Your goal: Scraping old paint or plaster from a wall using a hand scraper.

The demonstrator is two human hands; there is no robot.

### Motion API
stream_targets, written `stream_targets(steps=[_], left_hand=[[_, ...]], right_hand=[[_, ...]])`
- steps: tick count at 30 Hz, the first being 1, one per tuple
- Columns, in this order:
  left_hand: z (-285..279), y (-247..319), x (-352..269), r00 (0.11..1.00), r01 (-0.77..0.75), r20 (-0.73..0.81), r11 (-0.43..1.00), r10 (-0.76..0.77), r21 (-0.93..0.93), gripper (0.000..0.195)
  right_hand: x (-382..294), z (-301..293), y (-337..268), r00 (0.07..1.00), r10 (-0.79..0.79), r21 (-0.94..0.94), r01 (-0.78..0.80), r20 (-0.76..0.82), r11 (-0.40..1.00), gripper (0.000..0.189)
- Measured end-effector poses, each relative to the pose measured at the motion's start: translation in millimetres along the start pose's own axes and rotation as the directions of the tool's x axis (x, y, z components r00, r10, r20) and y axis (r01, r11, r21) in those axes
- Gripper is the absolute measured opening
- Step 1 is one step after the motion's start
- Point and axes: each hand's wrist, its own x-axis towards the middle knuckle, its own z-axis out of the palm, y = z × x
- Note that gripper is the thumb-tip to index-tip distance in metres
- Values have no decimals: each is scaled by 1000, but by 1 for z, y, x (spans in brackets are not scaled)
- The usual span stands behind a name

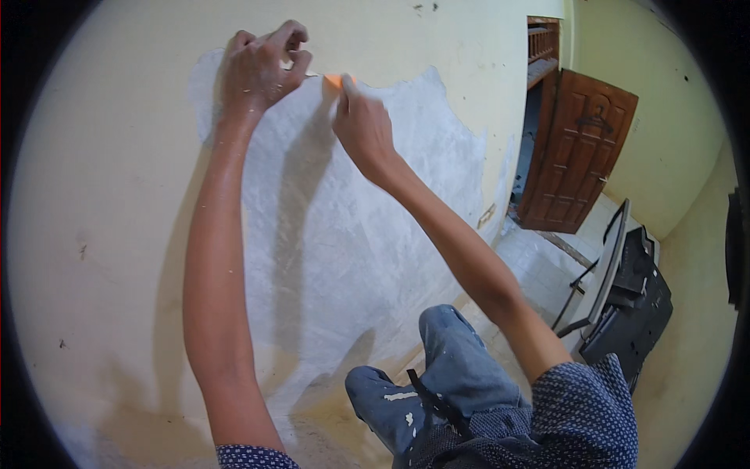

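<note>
In front of me is a wall [129, 176] with cream paint and a large bare grey patch [363, 234] with a ragged upper edge. My right hand [366, 126] grips a small orange scraper-like tool [333, 81], index finger extended along it. Its exact shape is blurred and partly covered by the fingers. The tool meets the broken paint edge at the top of the patch. Just left of it, my left hand [258, 73] is at the wall with bent, spread fingers, its thumb near a lifted bit of paint edge. Pale flakes cling to that hand and forearm.
My bent knees in paint-spotted jeans [469, 363] are close to the wall's foot. A brown panelled door [580, 152] stands ajar at right, a hanger shape on it. Below it, a framed panel [603, 269] leans by black equipment [636, 305] on the tiled floor [536, 264].
</note>
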Motion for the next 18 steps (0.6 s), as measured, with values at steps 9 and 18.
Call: stream_targets(steps=[9,18], left_hand=[[-3,7,1,999,38,21,999,-38,25,11],[-1,7,1,1000,-20,-22,995,23,99,8]], right_hand=[[-97,-30,97,937,174,30,-191,303,981,58],[-98,-20,87,797,267,724,-604,542,332,49]])
